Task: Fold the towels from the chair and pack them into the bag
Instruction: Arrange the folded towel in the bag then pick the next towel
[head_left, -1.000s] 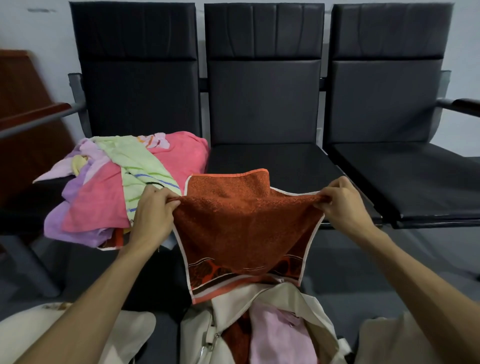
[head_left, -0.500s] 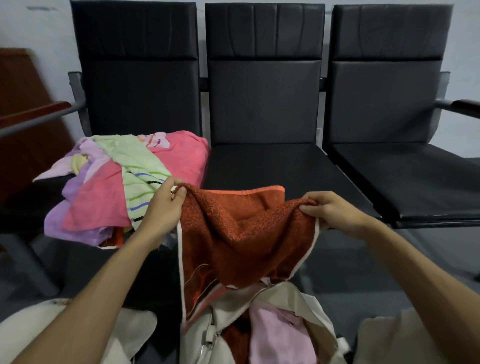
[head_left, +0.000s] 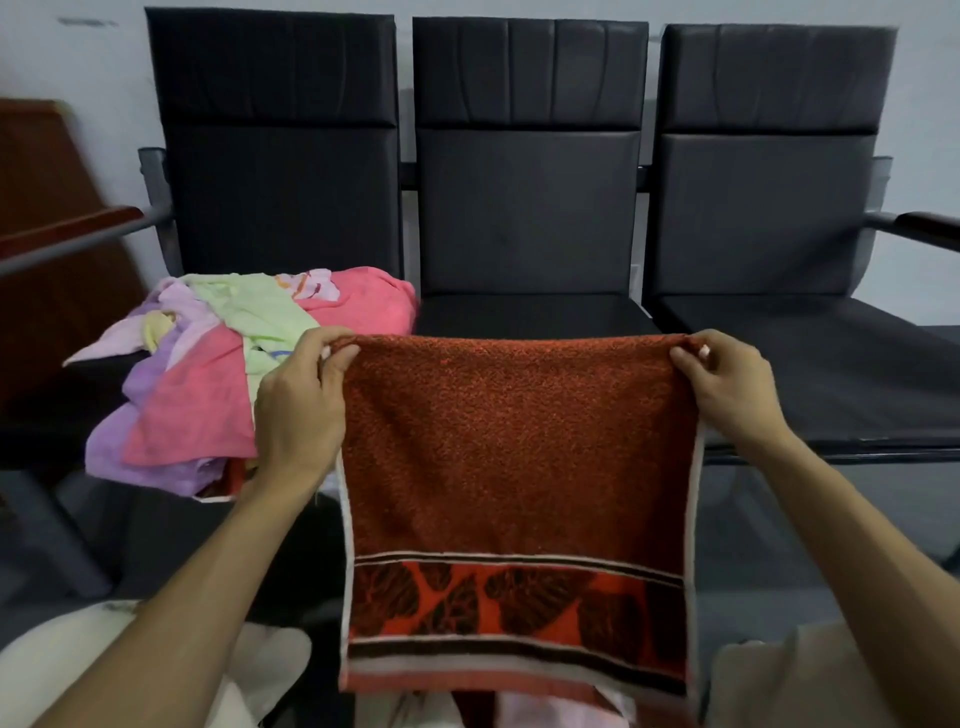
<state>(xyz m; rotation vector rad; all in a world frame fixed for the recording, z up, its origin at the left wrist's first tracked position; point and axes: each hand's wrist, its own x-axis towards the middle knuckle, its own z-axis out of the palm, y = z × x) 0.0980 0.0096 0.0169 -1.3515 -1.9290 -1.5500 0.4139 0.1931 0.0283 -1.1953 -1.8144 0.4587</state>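
Observation:
A rust-red towel (head_left: 514, 457) with a leaf-patterned border hangs flat and stretched in front of me. My left hand (head_left: 298, 405) pinches its upper left corner and my right hand (head_left: 727, 395) pinches its upper right corner. A heap of pink, purple and green towels (head_left: 218, 374) lies on the left chair seat, left of my left hand. The cream bag (head_left: 415, 709) sits below the towel; only a strip of it shows, the rest is hidden behind the hanging towel.
Three joined black chairs stand against the wall; the middle seat (head_left: 530, 312) and the right seat (head_left: 831, 358) are bare. A wooden piece (head_left: 47, 228) stands at the far left. Armrests (head_left: 924, 228) stick out at both ends.
The towel was bunched between my hands; both hands have moved apart and up, and it now hangs flat at full width, covering the bag's opening.

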